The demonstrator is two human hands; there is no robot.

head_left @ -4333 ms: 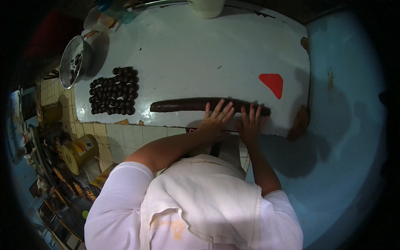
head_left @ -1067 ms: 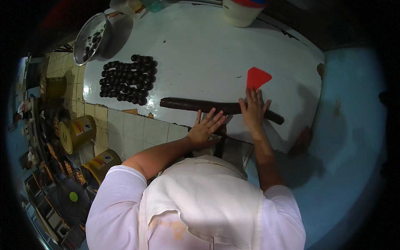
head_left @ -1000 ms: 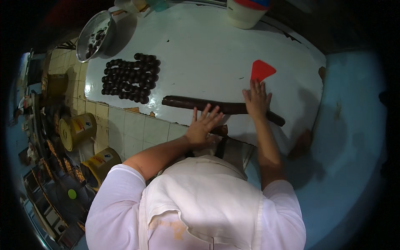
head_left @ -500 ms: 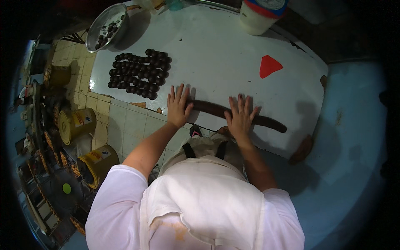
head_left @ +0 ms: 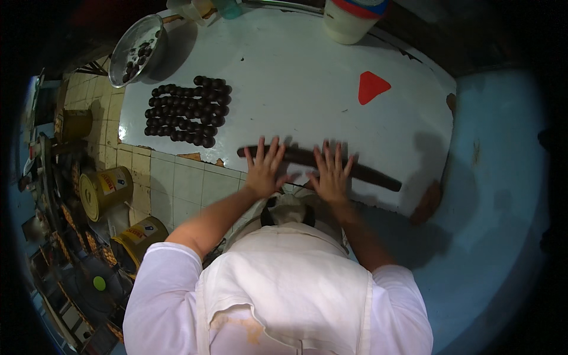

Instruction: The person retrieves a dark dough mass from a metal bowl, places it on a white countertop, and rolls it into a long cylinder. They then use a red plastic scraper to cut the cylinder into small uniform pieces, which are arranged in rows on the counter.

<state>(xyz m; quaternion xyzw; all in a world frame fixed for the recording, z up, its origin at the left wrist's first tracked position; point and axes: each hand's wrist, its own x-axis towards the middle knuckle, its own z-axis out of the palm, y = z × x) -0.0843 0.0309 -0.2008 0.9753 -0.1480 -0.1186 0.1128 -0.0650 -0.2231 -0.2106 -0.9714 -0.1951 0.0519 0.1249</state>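
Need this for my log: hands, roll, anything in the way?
Left hand, right hand: fingers spread over roll. Roll lying on table. Red triangle apart, beyond roll.

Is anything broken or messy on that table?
Yes, the white table looks damaged: along its near edge, left of the dark roll, the white surface seems chipped away and brown patches show. A small dark speck on top looks out of place too, but it's too tiny to identify.
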